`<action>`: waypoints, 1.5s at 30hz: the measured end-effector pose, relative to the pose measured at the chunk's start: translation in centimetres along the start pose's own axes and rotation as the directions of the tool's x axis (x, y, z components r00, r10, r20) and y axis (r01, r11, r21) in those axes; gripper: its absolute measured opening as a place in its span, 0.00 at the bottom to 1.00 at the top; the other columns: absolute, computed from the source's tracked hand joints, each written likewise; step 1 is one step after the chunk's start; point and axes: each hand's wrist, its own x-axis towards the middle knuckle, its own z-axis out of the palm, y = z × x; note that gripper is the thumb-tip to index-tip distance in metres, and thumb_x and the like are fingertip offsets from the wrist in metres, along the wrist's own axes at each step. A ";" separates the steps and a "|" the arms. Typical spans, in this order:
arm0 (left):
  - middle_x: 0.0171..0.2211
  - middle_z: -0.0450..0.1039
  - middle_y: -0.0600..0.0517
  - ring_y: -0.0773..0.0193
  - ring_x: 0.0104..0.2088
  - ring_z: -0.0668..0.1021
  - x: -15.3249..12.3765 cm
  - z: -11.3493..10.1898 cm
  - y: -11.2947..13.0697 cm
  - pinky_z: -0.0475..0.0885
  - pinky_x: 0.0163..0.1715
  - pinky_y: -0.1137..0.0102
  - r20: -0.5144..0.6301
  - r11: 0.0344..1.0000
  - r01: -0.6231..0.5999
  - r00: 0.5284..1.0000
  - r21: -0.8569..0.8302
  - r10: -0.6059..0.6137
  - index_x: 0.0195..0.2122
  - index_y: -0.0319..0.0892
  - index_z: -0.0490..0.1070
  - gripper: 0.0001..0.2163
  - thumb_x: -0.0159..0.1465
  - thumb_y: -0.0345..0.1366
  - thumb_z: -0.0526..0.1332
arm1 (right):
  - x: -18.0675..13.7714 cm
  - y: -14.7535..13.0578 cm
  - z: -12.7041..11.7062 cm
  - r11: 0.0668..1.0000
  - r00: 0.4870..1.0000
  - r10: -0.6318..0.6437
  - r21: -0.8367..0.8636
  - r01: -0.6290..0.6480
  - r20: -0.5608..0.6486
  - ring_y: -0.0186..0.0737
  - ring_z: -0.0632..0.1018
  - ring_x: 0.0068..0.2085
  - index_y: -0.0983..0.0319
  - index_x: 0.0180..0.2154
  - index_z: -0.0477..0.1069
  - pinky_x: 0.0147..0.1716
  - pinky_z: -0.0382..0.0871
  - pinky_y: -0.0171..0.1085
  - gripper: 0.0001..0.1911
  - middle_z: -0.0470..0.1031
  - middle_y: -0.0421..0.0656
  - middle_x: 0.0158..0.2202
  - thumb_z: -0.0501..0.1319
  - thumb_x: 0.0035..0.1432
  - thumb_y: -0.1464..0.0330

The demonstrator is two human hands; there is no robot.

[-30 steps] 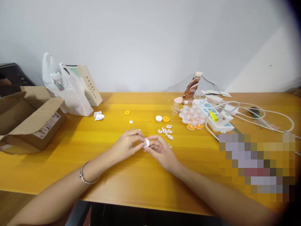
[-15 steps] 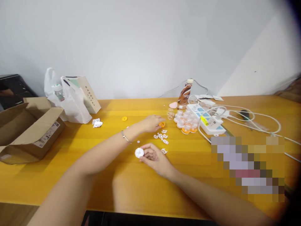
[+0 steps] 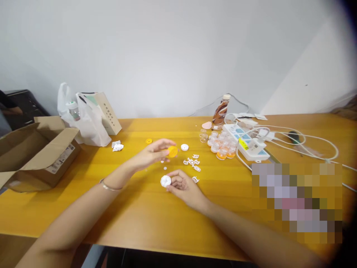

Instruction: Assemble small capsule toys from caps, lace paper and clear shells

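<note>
Between the thumb and fingers of my left hand (image 3: 154,153) is a round yellow plastic disc (image 3: 172,151), lifted above the table. My right hand (image 3: 182,187), lower and nearer to me, pinches a white round plastic piece (image 3: 165,181) by its right edge. Another white disc (image 3: 184,147) lies just right of the yellow one. Several small white openwork plastic pieces (image 3: 191,161) are scattered beyond my right hand. A second yellow disc (image 3: 149,141) rests farther back on the left. Tiny pale dots lie between my hands.
Clear-topped round containers with orange bases (image 3: 221,145) cluster at the right, beside a white power strip (image 3: 245,143) and looping cables. Behind them stands a brown drink bottle (image 3: 221,109). An open cardboard box (image 3: 60,160), a plastic bag (image 3: 95,130) and crumpled foil (image 3: 117,146) sit on the left.
My left hand has drawn back to the left with the yellow disc, picked up from near the clear containers. The white disc there is now uncovered. My right hand keeps its hold.
</note>
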 end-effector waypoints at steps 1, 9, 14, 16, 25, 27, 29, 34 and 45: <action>0.49 0.66 0.45 0.63 0.45 0.73 -1.6 -0.2 -0.2 0.71 0.41 0.67 0.003 0.996 0.031 1.000 -0.085 -0.031 0.49 0.44 0.61 0.12 0.63 0.33 0.53 | 0.0 0.0 0.0 1.000 1.000 -0.005 0.002 0.005 0.002 0.33 0.75 0.31 0.59 0.37 0.62 0.36 0.69 0.38 0.16 0.73 0.38 0.29 0.64 0.46 0.65; 0.49 0.67 0.45 0.60 0.48 0.72 -5.5 -0.8 -2.8 0.66 0.49 0.62 -0.050 0.972 0.072 0.995 -0.225 -0.086 0.45 0.42 0.65 0.10 0.61 0.32 0.56 | 0.2 -0.4 0.1 0.999 0.998 0.013 0.043 -0.010 -0.058 0.33 0.75 0.30 0.60 0.38 0.63 0.36 0.69 0.38 0.17 0.74 0.39 0.29 0.65 0.45 0.66; 0.49 0.67 0.46 0.61 0.48 0.72 -5.3 -0.5 -3.0 0.67 0.49 0.62 -0.075 0.972 0.086 0.992 -0.218 -0.105 0.43 0.42 0.67 0.09 0.60 0.32 0.57 | 0.3 -0.5 0.0 0.996 0.997 0.039 0.083 -0.033 -0.064 0.34 0.76 0.31 0.60 0.37 0.63 0.37 0.69 0.38 0.17 0.74 0.38 0.30 0.65 0.44 0.67; 0.48 0.69 0.46 0.61 0.48 0.72 -5.3 -0.1 -3.0 0.68 0.47 0.62 -0.088 0.980 0.079 0.991 -0.182 -0.097 0.42 0.42 0.68 0.09 0.60 0.33 0.58 | 0.3 -0.5 -0.1 0.994 0.997 0.051 0.097 -0.045 -0.065 0.34 0.76 0.31 0.59 0.37 0.63 0.37 0.69 0.38 0.17 0.75 0.38 0.30 0.65 0.44 0.67; 0.48 0.68 0.45 0.61 0.50 0.71 -5.5 1.2 -2.6 0.67 0.49 0.62 -0.025 0.998 0.010 1.000 0.062 -0.009 0.48 0.41 0.64 0.13 0.61 0.32 0.57 | 0.4 -0.5 -0.1 0.988 0.996 0.068 0.140 -0.059 -0.065 0.32 0.76 0.31 0.60 0.36 0.63 0.37 0.68 0.37 0.17 0.75 0.38 0.30 0.66 0.44 0.66; 0.48 0.68 0.45 0.61 0.49 0.71 -5.7 1.5 -2.3 0.67 0.49 0.62 0.014 0.987 0.001 1.000 0.160 -0.003 0.49 0.42 0.64 0.14 0.61 0.33 0.57 | 0.4 -0.4 -0.2 0.989 0.996 0.064 0.139 -0.056 -0.059 0.32 0.75 0.30 0.60 0.35 0.63 0.37 0.68 0.36 0.17 0.74 0.37 0.28 0.66 0.44 0.67; 0.48 0.68 0.46 0.61 0.49 0.71 -5.8 1.8 -2.0 0.67 0.49 0.62 0.045 0.958 -0.030 0.999 0.286 0.017 0.50 0.42 0.64 0.15 0.61 0.34 0.56 | 0.4 -0.2 -0.2 0.990 0.997 0.063 0.127 -0.056 -0.054 0.32 0.75 0.30 0.60 0.35 0.63 0.38 0.67 0.36 0.17 0.74 0.37 0.28 0.66 0.43 0.67; 0.48 0.67 0.48 0.63 0.48 0.71 -6.0 2.1 -1.9 0.66 0.50 0.63 0.063 0.890 -0.086 0.996 0.448 0.065 0.52 0.44 0.62 0.15 0.63 0.34 0.54 | 0.3 -0.1 -0.4 0.990 0.995 0.084 0.122 -0.076 -0.058 0.33 0.76 0.33 0.59 0.39 0.63 0.41 0.67 0.38 0.19 0.75 0.37 0.30 0.66 0.44 0.67; 0.48 0.67 0.46 0.62 0.48 0.70 -6.0 2.2 -2.5 0.66 0.49 0.63 0.098 0.764 -0.182 0.983 0.619 0.155 0.53 0.43 0.61 0.16 0.63 0.31 0.54 | 0.5 0.3 -0.6 0.984 0.992 0.108 0.147 -0.097 -0.065 0.35 0.77 0.34 0.60 0.34 0.68 0.43 0.68 0.39 0.16 0.76 0.38 0.31 0.68 0.39 0.68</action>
